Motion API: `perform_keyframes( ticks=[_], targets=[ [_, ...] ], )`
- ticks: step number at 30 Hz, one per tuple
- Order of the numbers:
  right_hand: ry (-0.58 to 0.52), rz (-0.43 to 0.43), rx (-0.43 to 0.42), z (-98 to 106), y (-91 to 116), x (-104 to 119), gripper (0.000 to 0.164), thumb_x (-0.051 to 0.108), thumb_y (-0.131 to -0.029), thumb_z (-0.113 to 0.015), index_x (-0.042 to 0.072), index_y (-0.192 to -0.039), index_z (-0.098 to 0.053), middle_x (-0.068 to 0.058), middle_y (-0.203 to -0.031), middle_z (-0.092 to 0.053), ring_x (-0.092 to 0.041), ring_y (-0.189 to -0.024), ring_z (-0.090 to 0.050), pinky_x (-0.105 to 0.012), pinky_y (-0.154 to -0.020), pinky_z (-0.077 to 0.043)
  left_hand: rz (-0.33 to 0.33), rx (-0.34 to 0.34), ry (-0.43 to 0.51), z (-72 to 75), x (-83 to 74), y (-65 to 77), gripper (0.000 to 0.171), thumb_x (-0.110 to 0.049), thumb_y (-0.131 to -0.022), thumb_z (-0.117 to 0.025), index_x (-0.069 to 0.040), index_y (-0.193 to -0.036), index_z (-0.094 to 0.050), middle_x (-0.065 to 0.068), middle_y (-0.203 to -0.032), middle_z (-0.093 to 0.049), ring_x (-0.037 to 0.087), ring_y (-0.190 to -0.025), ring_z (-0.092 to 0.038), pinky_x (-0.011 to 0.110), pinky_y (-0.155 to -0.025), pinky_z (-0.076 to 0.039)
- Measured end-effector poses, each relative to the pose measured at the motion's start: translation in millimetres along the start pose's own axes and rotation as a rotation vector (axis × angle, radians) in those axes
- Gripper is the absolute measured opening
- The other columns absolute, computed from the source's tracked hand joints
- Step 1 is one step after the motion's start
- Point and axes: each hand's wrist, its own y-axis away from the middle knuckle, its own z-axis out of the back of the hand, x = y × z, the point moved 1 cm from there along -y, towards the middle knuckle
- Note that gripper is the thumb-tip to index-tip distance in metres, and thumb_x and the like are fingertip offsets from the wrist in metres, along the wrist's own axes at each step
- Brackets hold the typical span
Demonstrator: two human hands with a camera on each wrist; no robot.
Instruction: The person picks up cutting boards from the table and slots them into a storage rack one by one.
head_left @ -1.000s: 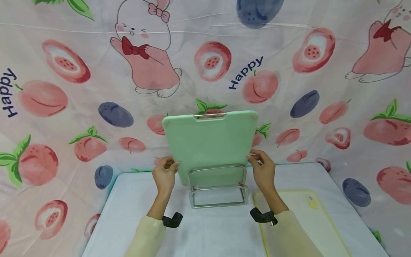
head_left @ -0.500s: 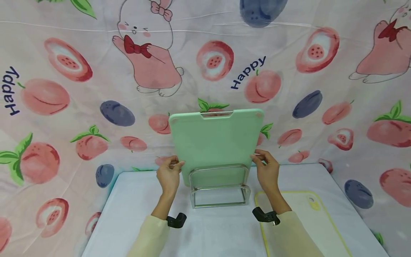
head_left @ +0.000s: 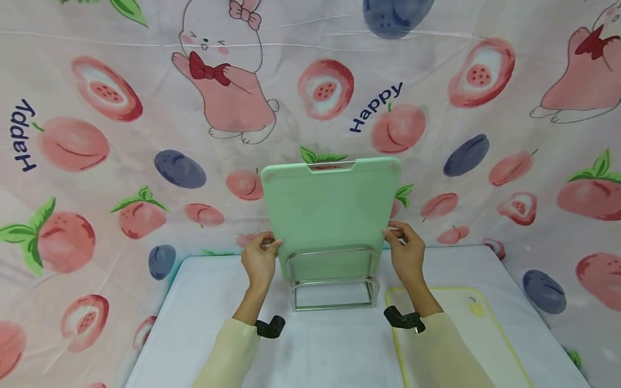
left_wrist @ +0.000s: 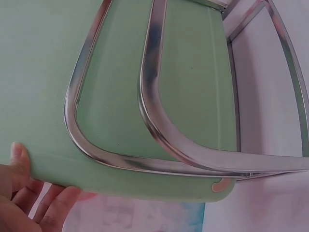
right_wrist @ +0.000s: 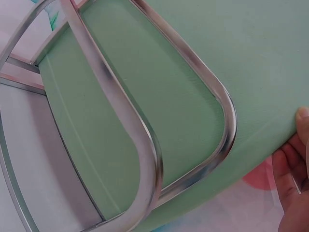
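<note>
As only head view shows, pale board [head_left: 470,323], near green board [head_left: 335,210]

A pale cloth [head_left: 291,48] with fruit and rabbit prints hangs at the far side, behind a white table [head_left: 335,350]. At the table's right, a white board [head_left: 477,339] with a yellow edge lies flat.

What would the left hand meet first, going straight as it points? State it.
The left hand would likely meet the green board first: it pinches its left edge. Depth behind is unclear.
</note>
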Motion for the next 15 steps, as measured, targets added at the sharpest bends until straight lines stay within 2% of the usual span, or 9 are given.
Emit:
perform_keyframes(
  ticks=[4, 8, 11, 15],
  targets=[
    [-0.006, -0.001, -0.004, -2.7, -2.8, -9.2, 0.019, 0.011, -0.088, -0.069, 0.003, -0.105, -0.068, -0.007, -0.078, -0.063, -0.021, -0.078, -0.064, -0.018, -0.073, -0.050, 0.013, -0.003, -0.004, 0.8, 0.3, -1.6, 0.018, -0.013, -0.077, -0.081, -0.004, -0.088, -0.072, 0.006, -0.080, -0.070, 0.017, -0.066, -0.064, 0.021, -0.055, -0.053],
    [-0.002, -0.023, -0.006, -6.0, -5.0, -9.2, 0.020, 0.013, -0.089, -0.068, 0.003, -0.106, -0.068, -0.010, -0.079, -0.064, -0.017, -0.077, -0.063, -0.019, -0.073, -0.050, 0.004, -0.007, -0.004, 1.9, -1.0, -4.5, 0.018, -0.013, -0.076, -0.081, -0.004, -0.088, -0.072, 0.007, -0.080, -0.070, 0.018, -0.065, -0.065, 0.022, -0.054, -0.053],
    [-0.006, -0.055, -0.007, -7.1, -5.7, -6.2, 0.019, 0.012, -0.089, -0.068, 0.001, -0.106, -0.068, -0.012, -0.080, -0.065, -0.015, -0.076, -0.063, -0.017, -0.072, -0.049, 0.018, -0.001, 0.003, 1.2, -0.5, -7.3, 0.017, -0.012, -0.076, -0.082, -0.003, -0.087, -0.072, 0.007, -0.079, -0.070, 0.018, -0.064, -0.064, 0.022, -0.053, -0.053],
    [-0.008, -0.054, -0.014, -6.0, -6.3, 9.9, 0.018, 0.005, -0.089, -0.067, -0.004, -0.105, -0.067, -0.011, -0.077, -0.064, -0.022, -0.077, -0.064, -0.016, -0.071, -0.049, 0.033, 0.027, 0.030, -1.5, -1.3, -11.3, 0.017, -0.012, -0.077, -0.081, -0.002, -0.087, -0.071, 0.009, -0.078, -0.069, 0.018, -0.062, -0.065, 0.023, -0.054, -0.054]
  ],
)
